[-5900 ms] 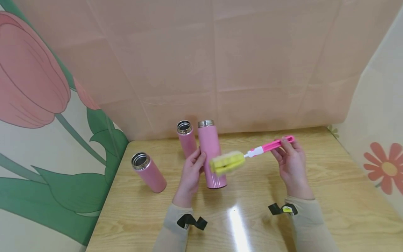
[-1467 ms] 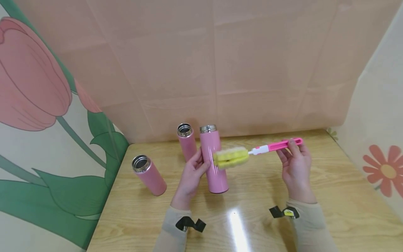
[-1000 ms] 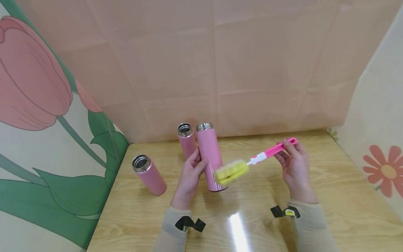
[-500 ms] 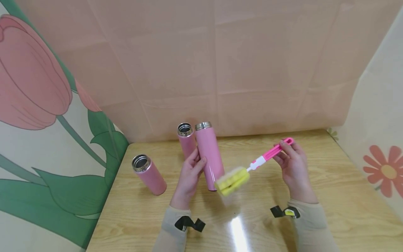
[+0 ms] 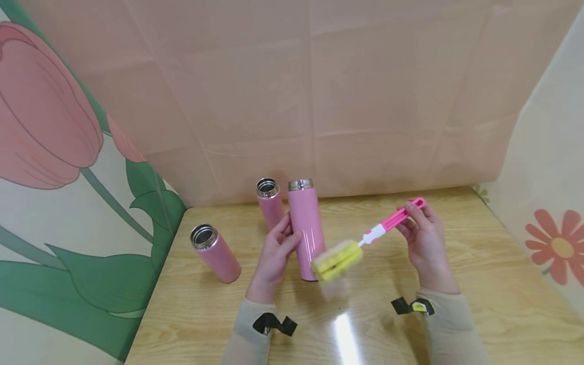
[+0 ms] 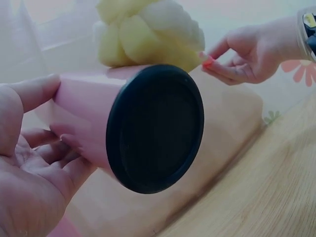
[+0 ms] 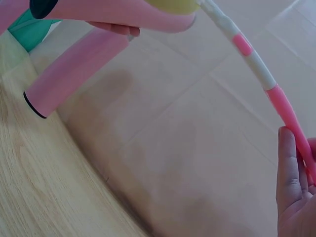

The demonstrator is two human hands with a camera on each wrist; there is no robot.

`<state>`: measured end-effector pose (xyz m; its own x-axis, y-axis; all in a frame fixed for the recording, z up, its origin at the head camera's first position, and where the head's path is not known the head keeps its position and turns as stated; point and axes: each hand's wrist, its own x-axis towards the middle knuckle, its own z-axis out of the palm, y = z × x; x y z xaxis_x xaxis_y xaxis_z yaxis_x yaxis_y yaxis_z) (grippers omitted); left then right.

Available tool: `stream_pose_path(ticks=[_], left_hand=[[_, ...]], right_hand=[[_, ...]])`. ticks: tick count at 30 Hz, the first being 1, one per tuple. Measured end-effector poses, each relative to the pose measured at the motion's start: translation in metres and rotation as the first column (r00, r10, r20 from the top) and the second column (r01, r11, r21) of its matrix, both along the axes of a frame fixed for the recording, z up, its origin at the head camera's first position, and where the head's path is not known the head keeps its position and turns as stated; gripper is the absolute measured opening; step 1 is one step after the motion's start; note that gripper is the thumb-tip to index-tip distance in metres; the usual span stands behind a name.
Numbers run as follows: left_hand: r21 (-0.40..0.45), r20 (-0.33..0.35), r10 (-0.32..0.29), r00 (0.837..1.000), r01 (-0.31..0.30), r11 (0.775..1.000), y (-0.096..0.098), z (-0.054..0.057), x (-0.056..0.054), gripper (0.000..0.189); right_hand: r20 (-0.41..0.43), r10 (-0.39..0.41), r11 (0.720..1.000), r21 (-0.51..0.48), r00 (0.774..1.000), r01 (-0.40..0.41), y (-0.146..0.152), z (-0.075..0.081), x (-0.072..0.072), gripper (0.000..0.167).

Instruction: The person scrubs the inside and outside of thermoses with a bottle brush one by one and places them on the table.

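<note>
Pink bottle (image 5: 307, 220): gripped in left hand (image 5: 272, 253), raised above tabletop (image 5: 374, 324). Yellow sponge brush (image 5: 373, 233): pinched near handle end by right hand (image 5: 425, 241), apparently touching bottle's lower side. Possible faults: slipping from fingertip pinch if pushed hard; striking rear bottle (image 5: 271, 209) if swung left.

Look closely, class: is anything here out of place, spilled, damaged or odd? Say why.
Nothing looks spilled or damaged. Mildly odd, perhaps: the brush has its sponge against the outside of the raised bottle, though its shape suggests cleaning insides. Both standing bottles are upright and lidless.
</note>
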<state>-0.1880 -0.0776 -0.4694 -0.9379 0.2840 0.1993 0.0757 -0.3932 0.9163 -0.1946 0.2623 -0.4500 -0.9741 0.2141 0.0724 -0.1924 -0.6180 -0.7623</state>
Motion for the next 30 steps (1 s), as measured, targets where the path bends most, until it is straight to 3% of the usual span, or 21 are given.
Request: stream_pose_path(ticks=[7,12,16,23,30], left_hand=[[-0.037,-0.016,-0.059,0.998,0.058,0.998,0.0,0.003,0.003,0.072],[-0.068,-0.022,-0.108,0.994,0.107,0.992,0.001,0.005,0.006,0.077],[-0.088,-0.017,-0.102,0.995,0.1,0.991,0.004,0.003,0.006,0.087],[-0.088,-0.009,-0.094,0.996,0.093,0.992,0.013,-0.002,0.005,0.099],[-0.104,0.027,-0.11,0.994,0.113,0.988,0.016,0.0,0.007,0.08]], right_hand=[[0.063,-0.052,0.991,-0.12,0.997,0.059,-0.001,0.002,0.0,0.006],[0.112,-0.077,0.98,-0.175,0.991,0.096,-0.004,0.003,0.0,0.018],[0.116,-0.116,0.968,-0.207,0.986,0.138,-0.008,0.004,0.0,0.017],[0.125,-0.21,0.907,-0.346,0.97,0.241,-0.012,0.008,0.001,0.018],[0.107,-0.297,0.863,-0.395,0.949,0.315,-0.013,0.011,0.001,0.018]])
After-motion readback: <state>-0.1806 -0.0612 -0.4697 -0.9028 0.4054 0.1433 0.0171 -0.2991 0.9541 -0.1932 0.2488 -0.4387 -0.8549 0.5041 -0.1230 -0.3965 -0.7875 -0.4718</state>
